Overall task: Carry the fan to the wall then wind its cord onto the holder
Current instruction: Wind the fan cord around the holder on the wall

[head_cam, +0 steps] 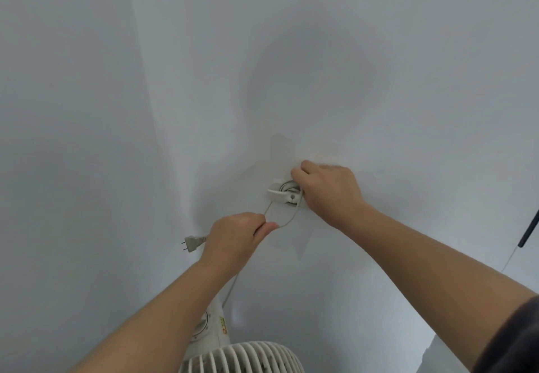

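Head view: fan (242, 355) sits at 6 o'clock of frame, right below my arms and close to the wall (145, 80). Only the grille top and control housing show.

Holder (281, 194) is on the wall just past frame centre, stuck over a translucent patch (281, 151). A few turns of cord (287, 221) are on it.

Right hand (326, 190) is at the holder's 3 o'clock, fingers curled onto the wound turns. Can't tell exactly which strand it grips.

Left hand (236, 237) is at the holder's 7 o'clock, pinching the cord between thumb and fingers. A slack loop hangs between hand and holder.

Plug (192, 241) sticks out at the left hand's 9 o'clock, prongs pointing left, free of the wall.

Another run of cord climbs from the fan toward my left wrist.

Dark pole (529, 231) at the frame's 3 o'clock edge.
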